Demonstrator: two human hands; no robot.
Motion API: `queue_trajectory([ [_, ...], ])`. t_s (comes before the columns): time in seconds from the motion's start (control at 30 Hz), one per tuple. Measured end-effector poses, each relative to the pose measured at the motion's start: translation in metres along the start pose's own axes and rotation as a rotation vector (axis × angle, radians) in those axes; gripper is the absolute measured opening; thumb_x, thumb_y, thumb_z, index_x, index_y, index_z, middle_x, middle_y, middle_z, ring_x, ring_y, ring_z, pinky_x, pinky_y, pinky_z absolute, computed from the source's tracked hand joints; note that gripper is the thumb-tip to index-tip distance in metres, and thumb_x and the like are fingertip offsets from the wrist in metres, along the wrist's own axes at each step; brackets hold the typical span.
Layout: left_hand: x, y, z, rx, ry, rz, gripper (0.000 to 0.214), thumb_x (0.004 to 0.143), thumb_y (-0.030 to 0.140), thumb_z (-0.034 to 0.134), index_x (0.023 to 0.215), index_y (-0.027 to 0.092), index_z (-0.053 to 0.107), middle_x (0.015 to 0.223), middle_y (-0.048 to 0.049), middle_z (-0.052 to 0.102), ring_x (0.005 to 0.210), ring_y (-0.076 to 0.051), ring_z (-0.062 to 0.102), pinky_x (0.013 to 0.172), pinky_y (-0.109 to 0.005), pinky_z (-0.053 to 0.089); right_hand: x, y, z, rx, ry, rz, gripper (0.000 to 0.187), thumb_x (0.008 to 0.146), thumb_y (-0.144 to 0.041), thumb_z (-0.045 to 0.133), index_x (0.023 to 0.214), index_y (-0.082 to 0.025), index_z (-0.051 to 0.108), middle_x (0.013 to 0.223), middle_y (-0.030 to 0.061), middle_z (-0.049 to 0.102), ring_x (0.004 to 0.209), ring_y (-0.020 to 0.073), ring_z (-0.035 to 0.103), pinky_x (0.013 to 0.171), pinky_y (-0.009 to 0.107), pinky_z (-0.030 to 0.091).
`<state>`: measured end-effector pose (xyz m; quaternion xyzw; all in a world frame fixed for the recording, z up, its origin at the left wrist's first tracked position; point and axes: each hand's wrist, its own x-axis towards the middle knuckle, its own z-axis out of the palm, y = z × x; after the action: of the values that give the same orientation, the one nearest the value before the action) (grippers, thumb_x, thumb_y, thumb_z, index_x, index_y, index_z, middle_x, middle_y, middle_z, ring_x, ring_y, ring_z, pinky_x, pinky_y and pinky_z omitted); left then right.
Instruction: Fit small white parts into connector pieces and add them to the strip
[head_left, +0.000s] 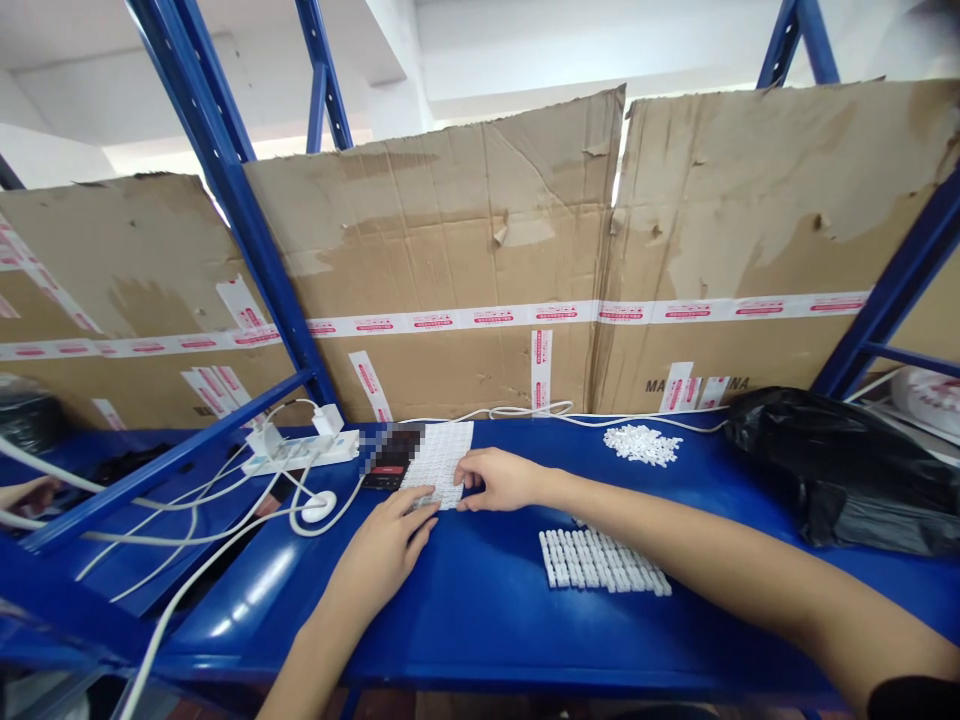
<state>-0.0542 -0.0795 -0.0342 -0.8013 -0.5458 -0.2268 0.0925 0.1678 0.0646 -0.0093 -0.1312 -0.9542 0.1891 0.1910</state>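
Note:
Rows of small white pieces form a flat block [442,455] at the back of the blue table. My left hand [390,535] lies at its near left corner with the fingers stretched out and the thumb apart. At the block's right edge, my right hand [495,480] has its fingers and thumb curled in, their tips touching or very close to the block; anything small between them is hidden. Under my right forearm lies a second set of white pieces [600,560] in neat rows, partly covered by the arm. A loose heap of tiny white pieces [641,445] sits farther back.
A dark phone-like object [386,475], partly blurred out, lies left of the block. Beyond it is a white power strip [300,453] with plugs and tangled cables. A black plastic bag [832,470] rests at right. Taped cardboard [465,260] and blue posts [259,240] stand behind.

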Motion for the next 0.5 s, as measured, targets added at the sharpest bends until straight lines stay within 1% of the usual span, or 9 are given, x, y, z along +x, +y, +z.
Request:
queue_trajectory([
  [0.1, -0.001, -0.004, 0.002, 0.013, 0.005, 0.042, 0.03, 0.101, 0.021, 0.052, 0.118, 0.026, 0.077, 0.127, -0.0071, 0.073, 0.113, -0.026, 0.071, 0.101, -0.044, 0.058, 0.001, 0.001, 0.006, 0.003, -0.008, 0.029, 0.039, 0.078, -0.041, 0.086, 0.1, -0.015, 0.07, 0.089, 0.0046, 0.07, 0.076, 0.0162, 0.062, 0.068, 0.024, 0.045],
  [0.17, 0.0, -0.005, 0.002, 0.018, 0.012, 0.059, 0.031, 0.1, 0.018, 0.052, 0.117, 0.026, 0.077, 0.125, -0.0067, 0.074, 0.11, -0.025, 0.072, 0.099, -0.043, 0.059, 0.002, 0.004, 0.006, 0.028, -0.01, 0.043, 0.038, 0.078, -0.042, 0.086, 0.1, -0.015, 0.069, 0.088, 0.0042, 0.071, 0.075, 0.016, 0.063, 0.066, 0.024, 0.045],
  [0.23, 0.001, -0.005, 0.003, 0.022, 0.027, 0.049, 0.029, 0.1, 0.019, 0.053, 0.117, 0.025, 0.076, 0.123, -0.0069, 0.075, 0.109, -0.025, 0.072, 0.099, -0.043, 0.059, 0.004, 0.012, 0.002, 0.073, 0.008, 0.06, 0.028, 0.085, -0.036, 0.079, 0.101, -0.015, 0.069, 0.088, 0.0044, 0.073, 0.075, 0.0156, 0.066, 0.068, 0.023, 0.047],
  [0.3, 0.003, -0.002, 0.003, 0.019, 0.039, 0.026, 0.026, 0.1, 0.023, 0.057, 0.119, 0.024, 0.075, 0.123, -0.0074, 0.074, 0.11, -0.026, 0.071, 0.099, -0.044, 0.058, 0.01, 0.026, -0.007, 0.095, 0.075, 0.12, 0.012, 0.093, -0.022, 0.068, 0.103, -0.015, 0.068, 0.093, 0.0059, 0.075, 0.08, 0.0153, 0.068, 0.074, 0.024, 0.049],
  [0.33, 0.005, -0.001, 0.003, 0.016, 0.041, 0.015, 0.026, 0.1, 0.025, 0.058, 0.12, 0.024, 0.074, 0.123, -0.0077, 0.074, 0.111, -0.026, 0.071, 0.099, -0.044, 0.058, 0.014, 0.035, -0.013, 0.083, 0.126, 0.178, 0.012, 0.094, -0.015, 0.063, 0.105, -0.014, 0.068, 0.097, 0.0074, 0.076, 0.084, 0.0157, 0.07, 0.078, 0.024, 0.05],
  [0.4, 0.009, 0.001, 0.003, 0.005, 0.034, 0.001, 0.026, 0.099, 0.027, 0.061, 0.122, 0.023, 0.073, 0.124, -0.008, 0.073, 0.112, -0.027, 0.071, 0.1, -0.044, 0.057, 0.024, 0.055, -0.023, -0.012, 0.196, 0.357, 0.022, 0.094, -0.007, 0.057, 0.112, -0.013, 0.067, 0.103, 0.0104, 0.077, 0.087, 0.0168, 0.071, 0.081, 0.026, 0.051],
  [0.43, 0.011, 0.001, 0.003, -0.002, 0.026, -0.001, 0.026, 0.098, 0.027, 0.062, 0.122, 0.023, 0.072, 0.125, -0.008, 0.073, 0.113, -0.027, 0.07, 0.101, -0.044, 0.056, 0.03, 0.064, -0.027, -0.071, 0.183, 0.411, 0.026, 0.093, -0.004, 0.055, 0.114, -0.012, 0.067, 0.106, 0.0113, 0.077, 0.088, 0.0173, 0.072, 0.082, 0.026, 0.052],
  [0.5, 0.017, 0.001, 0.003, -0.016, 0.011, -0.004, 0.028, 0.098, 0.027, 0.063, 0.124, 0.023, 0.071, 0.125, -0.0077, 0.072, 0.113, -0.027, 0.069, 0.102, -0.043, 0.056, 0.041, 0.079, -0.032, -0.106, 0.152, 0.422, 0.031, 0.089, 0.001, 0.055, 0.114, -0.012, 0.069, 0.111, 0.0128, 0.077, 0.095, 0.0193, 0.073, 0.085, 0.026, 0.052],
])
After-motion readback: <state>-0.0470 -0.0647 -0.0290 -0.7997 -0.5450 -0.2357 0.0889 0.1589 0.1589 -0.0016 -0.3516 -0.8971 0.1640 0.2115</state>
